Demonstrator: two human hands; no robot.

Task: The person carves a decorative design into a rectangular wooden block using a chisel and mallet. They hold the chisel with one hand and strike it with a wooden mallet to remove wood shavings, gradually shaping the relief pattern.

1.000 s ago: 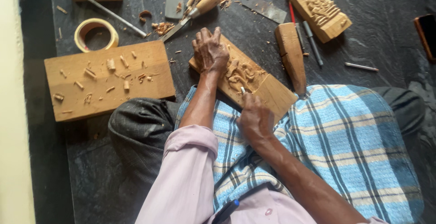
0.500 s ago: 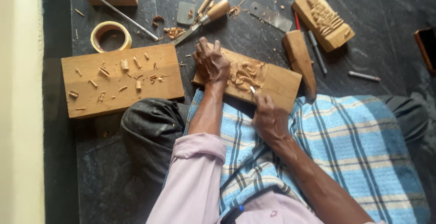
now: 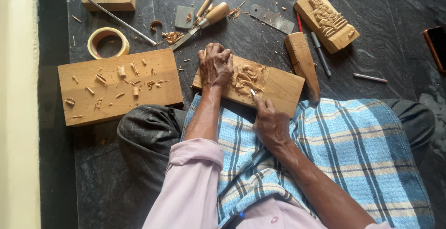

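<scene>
The left hand point(image 3: 215, 65) lies flat, pressing the rectangular carved wooden block point(image 3: 278, 86) on the floor; the right hand point(image 3: 269, 122), just below it, grips a small carving tool point(image 3: 253, 93) against the carving.

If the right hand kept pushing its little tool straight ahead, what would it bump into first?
The right hand points its small chisel up and left, so it would probably dig into the half-carved figure on the wooden block. Past that rests the left hand.
</scene>
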